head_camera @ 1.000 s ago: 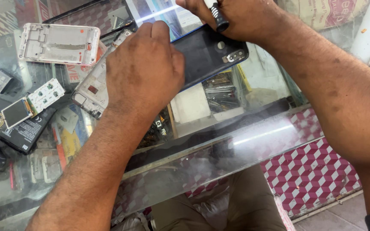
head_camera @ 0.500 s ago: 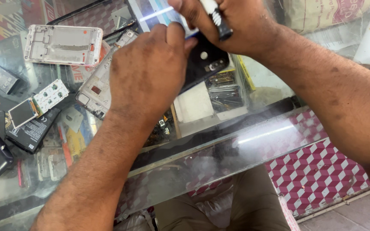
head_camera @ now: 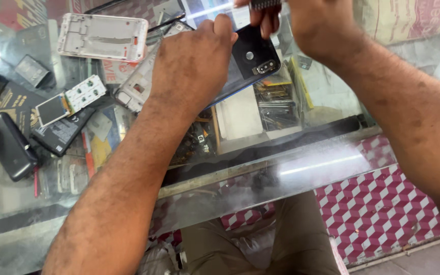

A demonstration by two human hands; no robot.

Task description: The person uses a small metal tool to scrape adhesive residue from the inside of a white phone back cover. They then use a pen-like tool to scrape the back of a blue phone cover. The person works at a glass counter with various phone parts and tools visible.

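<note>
A dark phone is pinned flat under the left hand, fingers curled over its upper edge, on the glass counter – back side up. The right hand is closed on a black tool just above it – thumb touching the phone. A white phone frame lies well to the left, near a small circuit board

A single head-worn camera looks steeply down and slightly forward, close over the glass worktop. The worktop's near edge runs slantwise through the middle of the frame; beyond that edge lies its surface, and nearer than it show the wearer's lap and a patterned floor.
</note>
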